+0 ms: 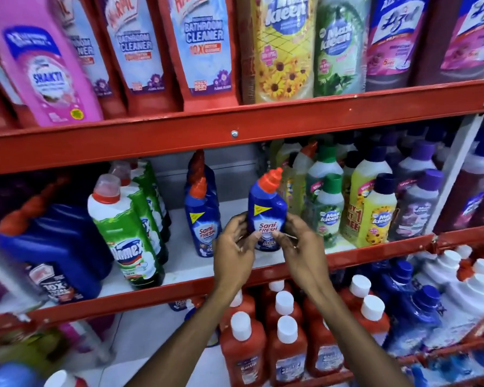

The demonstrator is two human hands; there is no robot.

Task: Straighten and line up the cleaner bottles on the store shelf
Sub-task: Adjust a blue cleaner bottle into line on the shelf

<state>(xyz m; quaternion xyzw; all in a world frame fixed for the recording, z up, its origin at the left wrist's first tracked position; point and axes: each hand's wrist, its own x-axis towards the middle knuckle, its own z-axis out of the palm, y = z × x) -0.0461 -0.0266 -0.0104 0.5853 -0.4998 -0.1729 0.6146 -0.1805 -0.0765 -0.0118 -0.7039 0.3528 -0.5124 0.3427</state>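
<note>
Hands held one small blue bottle point(267, 216) in the head view, the only view there was. The left hand point(236, 247) and the right hand point(298, 244) each pressed one side of it, with fingers curled round the lower half and the thumbs on the front label. Both hands were used, I think, so the bottle could be turned until its label faced out. The bottle stood upright near the front of the middle shelf point(263, 269), with its red cap point(271, 178) leaning a little to the right. It was in the gap between a short row of the same blue bottles point(203, 216) on the left and the yellow and green bottles point(372, 210) on the right. It was nearer to the yellow and green ones, so it likely had to slide left to join its own kind. The green and white bottles point(129, 227) farther left leaned over in this wide view. The big bottles on the top shelf point(235, 127) were packed close together.
</note>
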